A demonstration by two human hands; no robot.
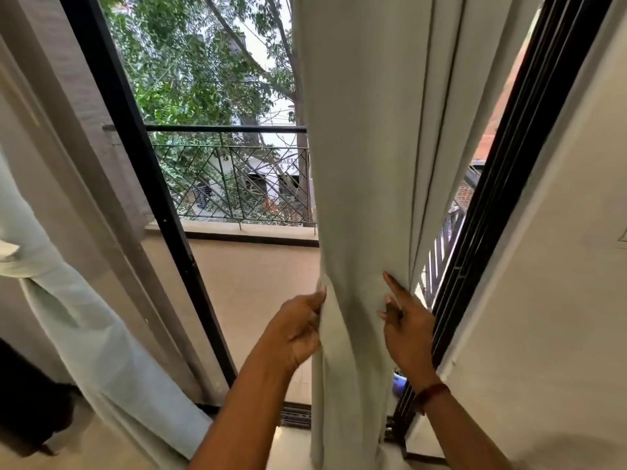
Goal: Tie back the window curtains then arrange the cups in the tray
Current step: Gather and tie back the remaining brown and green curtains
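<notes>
A pale grey-green curtain (366,164) hangs in folds at the right of the open balcony door. My left hand (298,329) pinches its left edge between thumb and fingers at waist height. My right hand (405,329) rests against the curtain's right side with the index finger stretched upward and the other fingers loosely bent, holding nothing that I can see. A second pale curtain (84,320) at the far left is gathered and cinched with a tie-back band (13,262). No cups or tray are in view.
A black door frame (149,184) slants through the left, and black sliding tracks (502,184) run along the right beside a cream wall (559,300). Beyond lie a tiled balcony floor (254,276), a metal railing (230,178) and trees. A dark furniture piece (30,401) stands low left.
</notes>
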